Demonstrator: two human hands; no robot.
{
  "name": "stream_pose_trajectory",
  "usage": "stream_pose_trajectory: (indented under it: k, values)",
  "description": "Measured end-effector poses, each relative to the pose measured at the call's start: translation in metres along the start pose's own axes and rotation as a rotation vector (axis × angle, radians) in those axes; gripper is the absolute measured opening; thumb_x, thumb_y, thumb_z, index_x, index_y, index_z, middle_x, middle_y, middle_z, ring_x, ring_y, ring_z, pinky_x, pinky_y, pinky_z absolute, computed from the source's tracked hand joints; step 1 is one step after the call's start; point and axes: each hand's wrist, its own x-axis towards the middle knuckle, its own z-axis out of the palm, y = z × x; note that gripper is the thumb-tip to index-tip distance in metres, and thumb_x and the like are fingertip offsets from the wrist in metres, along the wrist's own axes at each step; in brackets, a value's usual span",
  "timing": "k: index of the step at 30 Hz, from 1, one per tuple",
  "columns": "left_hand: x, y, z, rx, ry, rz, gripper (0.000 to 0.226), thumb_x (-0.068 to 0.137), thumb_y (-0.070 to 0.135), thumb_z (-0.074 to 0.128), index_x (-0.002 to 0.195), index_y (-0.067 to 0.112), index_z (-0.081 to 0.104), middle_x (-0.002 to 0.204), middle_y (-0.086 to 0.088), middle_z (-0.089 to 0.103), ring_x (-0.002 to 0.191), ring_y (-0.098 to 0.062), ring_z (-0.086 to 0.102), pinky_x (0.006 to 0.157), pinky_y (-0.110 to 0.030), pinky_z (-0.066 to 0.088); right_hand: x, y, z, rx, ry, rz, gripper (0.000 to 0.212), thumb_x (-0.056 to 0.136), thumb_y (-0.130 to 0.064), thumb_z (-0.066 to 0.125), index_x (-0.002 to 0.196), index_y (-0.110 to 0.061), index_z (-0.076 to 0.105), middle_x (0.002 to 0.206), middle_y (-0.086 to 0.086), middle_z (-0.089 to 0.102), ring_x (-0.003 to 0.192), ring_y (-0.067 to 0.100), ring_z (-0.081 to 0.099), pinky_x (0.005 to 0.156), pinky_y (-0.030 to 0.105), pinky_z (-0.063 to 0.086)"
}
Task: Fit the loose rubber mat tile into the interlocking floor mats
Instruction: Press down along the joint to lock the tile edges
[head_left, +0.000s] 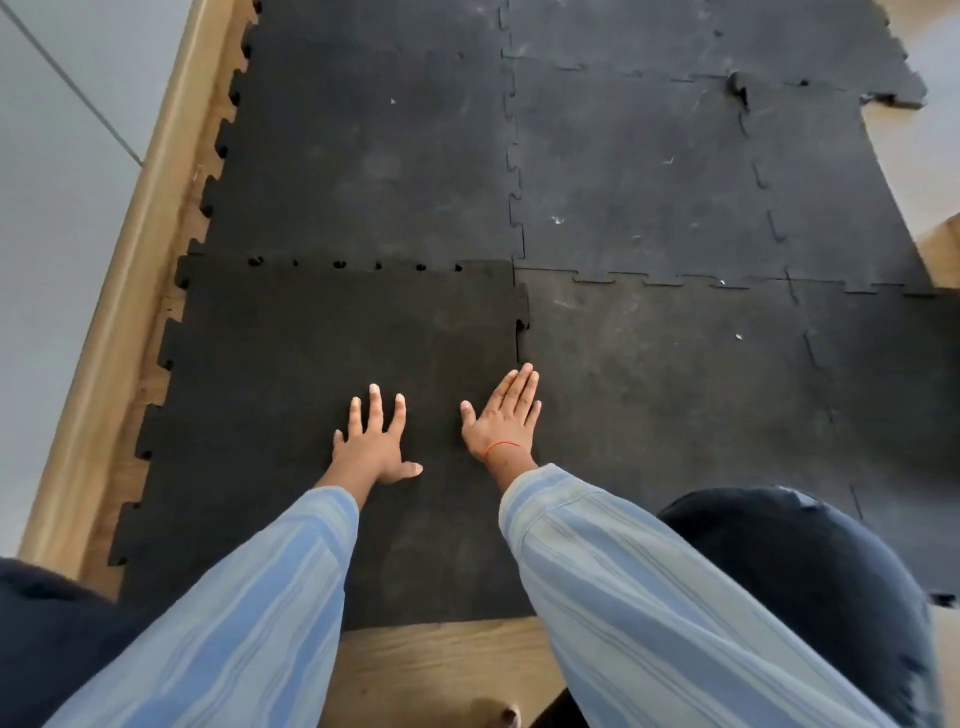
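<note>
A darker black rubber mat tile (291, 364) lies at the near left, its toothed far edge resting against the tile behind it with small gaps showing along that seam. Its right edge overlaps the neighbouring grey-black tile (675, 374) near the top corner. The other interlocking floor mats (623, 171) stretch away beyond it. My left hand (374, 441) lies flat on the dark tile, fingers spread. My right hand (504, 415) lies flat by the tile's right seam, fingers together, a red thread on the wrist.
Wooden floor (436, 660) shows at the near edge and along the left, next to a pale skirting board (130, 249) and a grey wall. A raised tile corner (737, 88) sits at the far right. My dark-clothed knee (810, 561) rests on the mats.
</note>
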Motion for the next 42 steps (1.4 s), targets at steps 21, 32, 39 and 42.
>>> stream_pose_trajectory:
  k: [21, 32, 39, 42]
  values:
    - [0.004, -0.001, 0.018, 0.01, 0.2, 0.048, 0.093, 0.092, 0.051, 0.05, 0.15, 0.024, -0.016, 0.154, -0.009, -0.033, 0.145, -0.035, -0.021, 0.118, -0.052, 0.006, 0.002, 0.02, 0.002, -0.093, 0.058, -0.044, 0.088, 0.094, -0.059, 0.03, 0.15, -0.007, -0.012, 0.159, 0.008, -0.023, 0.147, 0.021, -0.017, 0.121, 0.043, -0.001]
    - [0.003, -0.01, 0.02, 0.027, 0.231, 0.101, 0.09, 0.093, 0.055, 0.045, 0.15, 0.025, -0.017, 0.155, -0.009, -0.033, 0.145, -0.034, -0.021, 0.118, -0.051, 0.006, 0.002, 0.015, -0.017, -0.183, 0.047, -0.043, 0.1, 0.089, -0.066, 0.04, 0.151, -0.004, -0.009, 0.16, 0.008, -0.019, 0.149, 0.021, -0.011, 0.121, 0.044, 0.004]
    - [0.005, -0.007, 0.02, 0.024, 0.21, 0.094, 0.091, 0.093, 0.054, 0.046, 0.15, 0.024, -0.018, 0.154, -0.01, -0.034, 0.144, -0.036, -0.022, 0.117, -0.052, 0.005, 0.004, 0.014, -0.026, -0.245, 0.024, -0.04, 0.091, 0.093, -0.053, 0.047, 0.152, -0.004, -0.002, 0.161, 0.009, -0.012, 0.149, 0.025, 0.003, 0.121, 0.044, 0.009]
    - [0.004, -0.005, 0.018, 0.031, 0.194, 0.084, 0.091, 0.093, 0.053, 0.047, 0.15, 0.024, -0.019, 0.154, -0.011, -0.035, 0.144, -0.036, -0.023, 0.117, -0.052, 0.004, 0.004, 0.015, -0.028, -0.257, -0.024, -0.042, 0.09, 0.094, -0.055, 0.041, 0.151, -0.005, -0.008, 0.16, 0.008, -0.019, 0.149, 0.024, -0.004, 0.122, 0.044, 0.007]
